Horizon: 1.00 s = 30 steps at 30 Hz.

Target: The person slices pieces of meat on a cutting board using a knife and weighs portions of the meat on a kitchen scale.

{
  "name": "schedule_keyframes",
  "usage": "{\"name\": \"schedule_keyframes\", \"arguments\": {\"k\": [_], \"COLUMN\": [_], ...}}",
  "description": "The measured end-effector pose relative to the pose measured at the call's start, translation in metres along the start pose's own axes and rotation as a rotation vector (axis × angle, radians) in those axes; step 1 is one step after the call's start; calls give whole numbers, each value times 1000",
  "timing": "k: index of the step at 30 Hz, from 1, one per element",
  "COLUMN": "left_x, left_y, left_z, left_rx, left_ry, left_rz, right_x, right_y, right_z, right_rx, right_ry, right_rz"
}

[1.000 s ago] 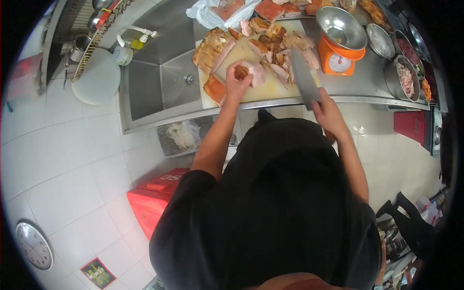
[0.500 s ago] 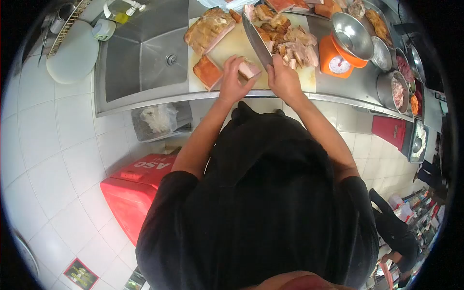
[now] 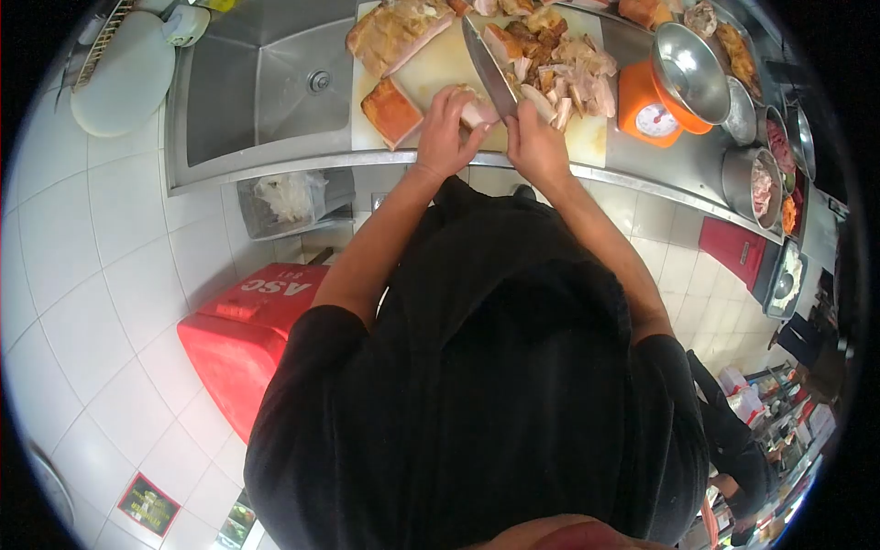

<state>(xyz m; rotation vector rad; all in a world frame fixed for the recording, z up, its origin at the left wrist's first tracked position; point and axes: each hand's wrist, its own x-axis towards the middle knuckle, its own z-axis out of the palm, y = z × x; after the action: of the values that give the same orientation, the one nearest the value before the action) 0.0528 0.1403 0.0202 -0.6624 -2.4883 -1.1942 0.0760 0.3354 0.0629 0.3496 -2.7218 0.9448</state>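
My right hand [image 3: 537, 144] is wrapped round the handle of a broad kitchen knife [image 3: 489, 71], its blade pointing away from me. Left of the blade, my left hand [image 3: 445, 133] has its fingers over a block of cooked pork [image 3: 477, 111] and holds it on the white cutting board [image 3: 422, 90]. A pale slice [image 3: 539, 103] lies just right of the blade, beside a heap of cut pork pieces [image 3: 577, 78]. Near my left hand sits an orange-skinned pork block [image 3: 391, 112]. Behind it is a larger pork slab [image 3: 396, 38].
A steel sink [image 3: 266, 92] adjoins the board on the left. To the right stands an orange scale [image 3: 646, 103] with a metal bowl [image 3: 692, 69] on top. Farther right is a pot of meat [image 3: 753, 188]. A red bin [image 3: 247, 321] stands below on the left.
The view has shifted, so the counter appears higher. A pale slice now shows right of the blade, where it did not before. Both hands keep their holds on the knife and the pork block.
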Motion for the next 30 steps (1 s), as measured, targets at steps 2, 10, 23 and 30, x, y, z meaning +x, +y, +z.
{"name": "schedule_keyframes", "arguments": {"k": [2, 10, 23, 30], "left_x": [-1, 0, -3, -3], "left_y": [-2, -1, -6, -8], "left_z": [3, 3, 7, 7], "left_rx": [12, 40, 67, 10], "left_ry": [5, 4, 17, 4], "left_rz": [0, 3, 25, -18], "right_x": [-2, -12, -39, -21], "right_y": [1, 3, 7, 3], "right_z": [1, 0, -31, -24], "right_rx": [-10, -32, -99, -110], "right_ry": [-21, -106, -441, -366], "right_rz": [15, 64, 177, 135]}}
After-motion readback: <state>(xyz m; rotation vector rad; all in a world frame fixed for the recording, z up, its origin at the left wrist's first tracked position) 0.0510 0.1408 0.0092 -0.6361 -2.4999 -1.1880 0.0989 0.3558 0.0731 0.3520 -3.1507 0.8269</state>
